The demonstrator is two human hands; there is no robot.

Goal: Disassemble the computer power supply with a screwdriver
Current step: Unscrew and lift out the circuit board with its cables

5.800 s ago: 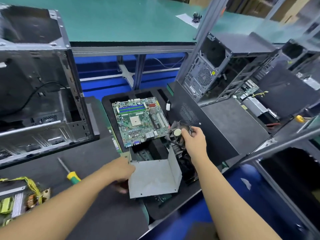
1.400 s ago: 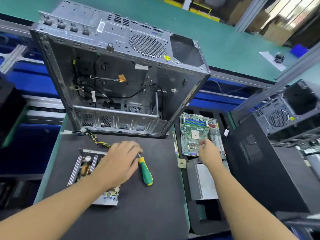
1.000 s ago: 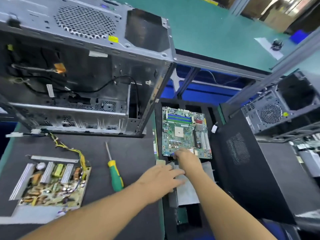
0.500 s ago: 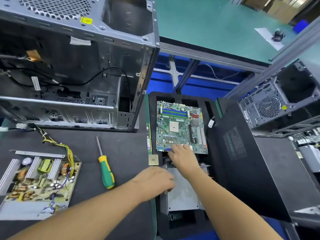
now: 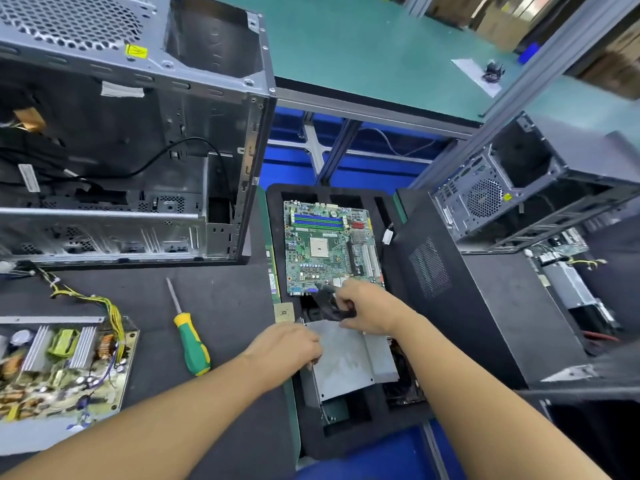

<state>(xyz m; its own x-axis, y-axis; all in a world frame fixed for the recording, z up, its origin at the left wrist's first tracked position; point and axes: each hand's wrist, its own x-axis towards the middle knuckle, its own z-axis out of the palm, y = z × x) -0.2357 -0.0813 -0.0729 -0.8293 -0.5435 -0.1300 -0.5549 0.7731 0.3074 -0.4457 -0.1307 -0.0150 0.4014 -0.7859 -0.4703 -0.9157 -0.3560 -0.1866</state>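
**A:** What are the hands doing, closest to us?

**B:** The left hand (image 5: 289,348) is curling its fingers over the left edge of the grey metal cover (image 5: 346,365). The cover is lying in the black foam tray (image 5: 363,438). The right hand (image 5: 369,310) is gripping a small black part (image 5: 327,304) just past the cover's far edge. The part is too blurred to name.

**A:** And the screwdriver?

**B:** The screwdriver (image 5: 191,342) is lying untouched on the dark mat (image 5: 225,299), left of the left hand. Its green-and-yellow handle is pointing toward us and its tip away. Farther left, the power supply board (image 5: 59,368) is sitting bare on the same mat, with yellow wires (image 5: 104,303) trailing off its far side.

**A:** What is lying beyond the hands?

**B:** A green motherboard (image 5: 329,247) is resting flat in the tray, just past the right hand. A black side panel (image 5: 467,306) is sitting just right of the tray. An open computer case (image 5: 138,133) is standing behind the mat on the left. A second case (image 5: 491,199) is sitting far right, with a green table (image 5: 381,46) stretching behind everything.
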